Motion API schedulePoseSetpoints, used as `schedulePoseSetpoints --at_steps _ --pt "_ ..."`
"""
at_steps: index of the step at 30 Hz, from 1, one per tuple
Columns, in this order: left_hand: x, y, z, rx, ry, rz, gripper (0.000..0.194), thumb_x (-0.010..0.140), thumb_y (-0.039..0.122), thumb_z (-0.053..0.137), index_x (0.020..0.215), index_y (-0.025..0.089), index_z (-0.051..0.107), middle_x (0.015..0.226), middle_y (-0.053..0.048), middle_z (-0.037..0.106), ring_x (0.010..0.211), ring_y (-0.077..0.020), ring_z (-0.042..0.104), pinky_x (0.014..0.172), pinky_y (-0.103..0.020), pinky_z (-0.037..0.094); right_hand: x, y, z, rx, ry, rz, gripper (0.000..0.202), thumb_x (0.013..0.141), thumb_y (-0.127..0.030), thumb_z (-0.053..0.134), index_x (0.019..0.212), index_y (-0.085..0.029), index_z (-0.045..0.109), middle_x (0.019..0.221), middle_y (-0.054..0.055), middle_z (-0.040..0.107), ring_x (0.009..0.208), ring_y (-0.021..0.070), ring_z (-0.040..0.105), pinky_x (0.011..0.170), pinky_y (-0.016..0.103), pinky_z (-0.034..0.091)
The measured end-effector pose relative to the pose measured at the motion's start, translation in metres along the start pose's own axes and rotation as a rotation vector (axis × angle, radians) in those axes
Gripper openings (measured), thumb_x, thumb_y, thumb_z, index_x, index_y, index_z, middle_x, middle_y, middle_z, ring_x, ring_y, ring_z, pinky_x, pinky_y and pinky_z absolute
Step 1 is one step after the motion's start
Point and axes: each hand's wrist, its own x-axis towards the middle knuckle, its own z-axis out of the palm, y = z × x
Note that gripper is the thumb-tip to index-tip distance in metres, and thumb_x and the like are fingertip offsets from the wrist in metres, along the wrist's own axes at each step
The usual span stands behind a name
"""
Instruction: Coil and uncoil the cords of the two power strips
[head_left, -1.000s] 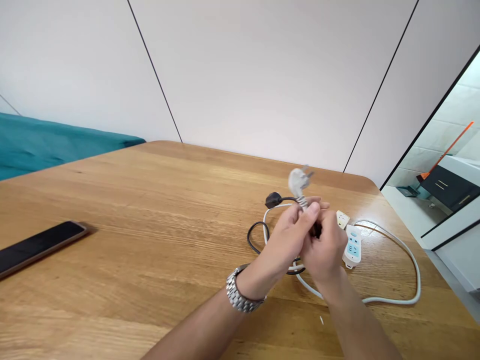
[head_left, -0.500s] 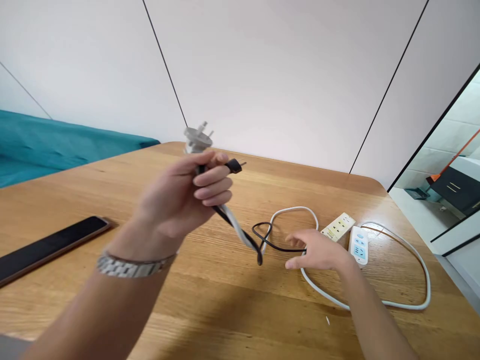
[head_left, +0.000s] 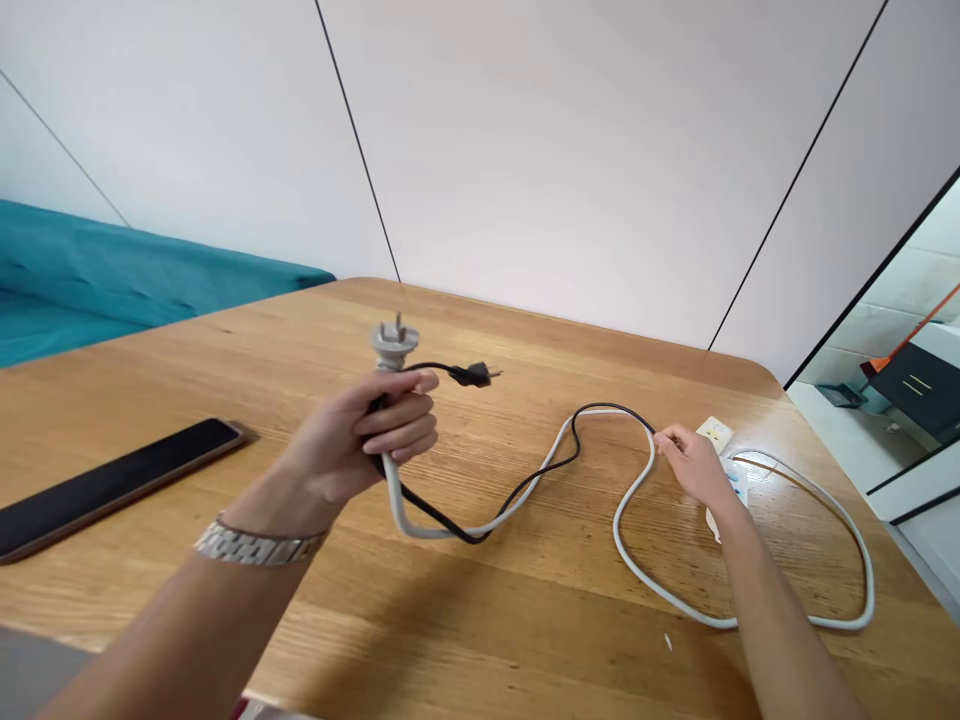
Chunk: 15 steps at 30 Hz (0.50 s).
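Observation:
My left hand (head_left: 386,430) is closed round two cords just below their plugs. From its top rises a grey-white three-pin plug (head_left: 393,345), pins upward. A black plug (head_left: 474,375) sticks out to the right on its thin cord. Both the white cord (head_left: 630,560) and the black cord (head_left: 517,490) run down from this hand and across to the right. On the right, the fingers of my right hand (head_left: 694,465) pinch the black cord near the cream power strip (head_left: 715,432). My right hand and wrist partly cover a white power strip (head_left: 739,480) with blue socket faces.
The wooden table (head_left: 510,620) carries a long, flat black object (head_left: 112,490) at the left. A small white scrap (head_left: 668,642) lies near the front right. Behind are a teal sofa (head_left: 150,270) and a pale wall (head_left: 562,170).
My right hand has moved right and closed on the black cord, which now lies less looped. My left hand has lowered slightly and shifted left, still holding both cords.

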Motion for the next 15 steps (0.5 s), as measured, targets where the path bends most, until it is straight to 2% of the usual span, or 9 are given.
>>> schedulePoseSetpoints --at_steps 2,6,10,13,15 --pt "0.002 -0.014 -0.005 0.006 -0.062 -0.028 0.02 0.085 0.018 0.047 0.067 0.016 0.053 0.046 0.01 0.0 0.039 -0.0042 -0.003 0.036 -0.016 0.015 0.0 0.004 0.001 -0.009 0.036 0.023 0.035 0.083 -0.048 0.044 0.069 -0.02 0.058 0.065 0.001 0.062 0.062 0.0172 0.054 0.062 0.029 0.038" --pt "0.006 -0.034 -0.001 -0.031 -0.127 -0.028 0.01 0.077 0.018 0.052 0.069 0.016 0.058 0.044 0.009 0.004 0.038 -0.0043 0.001 0.035 -0.015 0.013 -0.002 0.004 0.01 0.01 -0.009 -0.003 0.034 0.082 -0.049 0.044 0.068 -0.021 0.057 0.061 -0.001 0.059 0.058 0.0163 0.05 0.058 0.028 0.036" --pt "0.011 -0.039 0.007 0.026 -0.206 -0.027 0.009 0.068 0.021 0.057 0.072 0.016 0.062 0.045 0.007 0.015 0.041 -0.0053 0.016 0.038 -0.015 0.017 0.0 0.006 0.017 0.004 -0.036 -0.001 0.034 0.084 -0.049 0.044 0.071 -0.02 0.058 0.062 -0.001 0.059 0.06 0.0164 0.051 0.06 0.029 0.037" --pt "0.014 -0.039 0.008 0.174 -0.244 -0.079 0.014 0.064 0.024 0.059 0.075 0.015 0.063 0.048 0.007 0.023 0.043 -0.0054 0.018 0.038 -0.016 0.015 0.001 0.007 0.018 -0.034 -0.069 0.003 0.032 0.085 -0.044 0.044 0.074 -0.019 0.061 0.069 0.001 0.062 0.064 0.0176 0.055 0.065 0.031 0.041" --pt "0.016 -0.041 0.009 0.27 -0.25 -0.092 0.015 0.063 0.025 0.058 0.075 0.016 0.062 0.048 0.007 0.024 0.042 -0.0052 0.016 0.037 -0.017 0.013 -0.001 0.0 0.018 -0.082 0.021 -0.001 0.026 0.083 -0.04 0.05 0.084 -0.018 0.064 0.084 0.005 0.065 0.069 0.0182 0.058 0.069 0.033 0.044"
